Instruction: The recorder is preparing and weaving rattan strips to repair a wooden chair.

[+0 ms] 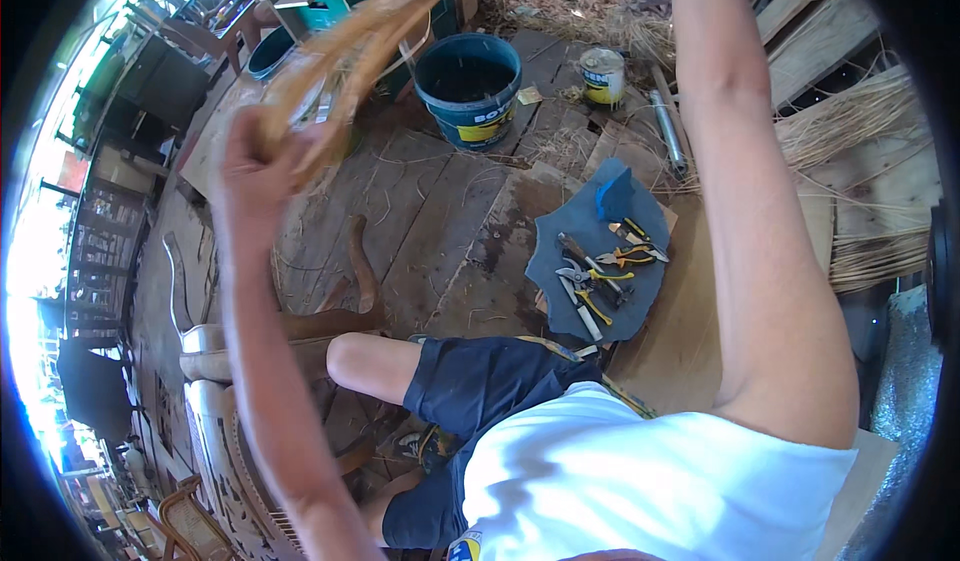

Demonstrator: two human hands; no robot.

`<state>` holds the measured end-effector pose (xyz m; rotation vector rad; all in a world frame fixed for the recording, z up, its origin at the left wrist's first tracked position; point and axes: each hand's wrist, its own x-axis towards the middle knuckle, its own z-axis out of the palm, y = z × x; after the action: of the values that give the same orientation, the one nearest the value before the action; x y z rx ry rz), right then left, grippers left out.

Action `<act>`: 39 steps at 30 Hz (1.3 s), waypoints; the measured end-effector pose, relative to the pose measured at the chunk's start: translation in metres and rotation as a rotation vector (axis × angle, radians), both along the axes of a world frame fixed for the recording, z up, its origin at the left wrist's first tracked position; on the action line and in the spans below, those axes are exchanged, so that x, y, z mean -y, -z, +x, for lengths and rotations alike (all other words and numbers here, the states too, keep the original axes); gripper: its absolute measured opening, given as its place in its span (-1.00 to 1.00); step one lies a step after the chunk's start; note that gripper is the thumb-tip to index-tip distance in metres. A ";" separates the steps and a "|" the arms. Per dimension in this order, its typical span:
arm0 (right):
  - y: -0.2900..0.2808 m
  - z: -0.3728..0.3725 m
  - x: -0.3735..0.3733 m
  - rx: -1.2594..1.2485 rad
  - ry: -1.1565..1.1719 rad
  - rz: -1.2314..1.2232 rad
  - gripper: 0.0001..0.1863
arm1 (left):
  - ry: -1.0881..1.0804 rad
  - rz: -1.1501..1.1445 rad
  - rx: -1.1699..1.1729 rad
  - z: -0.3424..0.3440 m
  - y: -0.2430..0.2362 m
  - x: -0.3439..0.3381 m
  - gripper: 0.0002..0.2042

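Observation:
My left hand (258,166) is closed around a bundle of thin tan cane strips (385,23), raised over the floor at the upper left. The strips are blurred; they run up and to the right, past the top edge. My right arm (735,161) stretches upward and its hand lies beyond the top of the picture. Between the arms, a blue-grey sheet (565,223) carries several tools, among them yellow-handled pruning shears (590,279) and pliers (628,257). On the same sheet sits a blue block (613,199).
A dark teal bucket (450,111) with dark contents stands ahead on the plank floor (420,201). A small paint can (603,81) and a metal tube (668,131) are farther right. Loose cane bundles (850,126) lie at the right edge. A carved wooden chair frame (205,356) is left of my knee.

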<state>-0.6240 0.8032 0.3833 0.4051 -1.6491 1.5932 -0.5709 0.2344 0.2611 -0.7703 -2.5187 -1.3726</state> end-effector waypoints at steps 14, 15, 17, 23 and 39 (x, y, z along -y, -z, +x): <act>0.508 0.192 0.351 1.448 -0.057 -0.967 -0.05 | 0.327 -0.387 0.404 0.031 0.288 -0.074 -0.67; 0.509 0.193 0.372 1.545 -0.129 -1.025 -0.07 | 0.327 -0.364 0.399 0.033 0.295 -0.069 -0.67; 0.508 0.187 0.392 1.431 -0.374 -1.180 -0.17 | 0.287 -0.334 0.428 0.040 0.304 -0.058 -0.67; 0.509 0.159 0.400 1.147 -0.618 -1.132 -0.35 | 0.287 -0.094 0.471 0.058 0.316 -0.024 -0.72; 0.495 0.205 0.383 1.172 -0.446 -0.933 -0.56 | 0.038 0.083 0.811 0.062 0.326 -0.005 -0.76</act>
<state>-0.4190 0.4204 -0.1121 -0.8664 -1.2770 3.0144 -0.5093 0.2393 -0.0650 -0.2555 -2.9669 -2.1153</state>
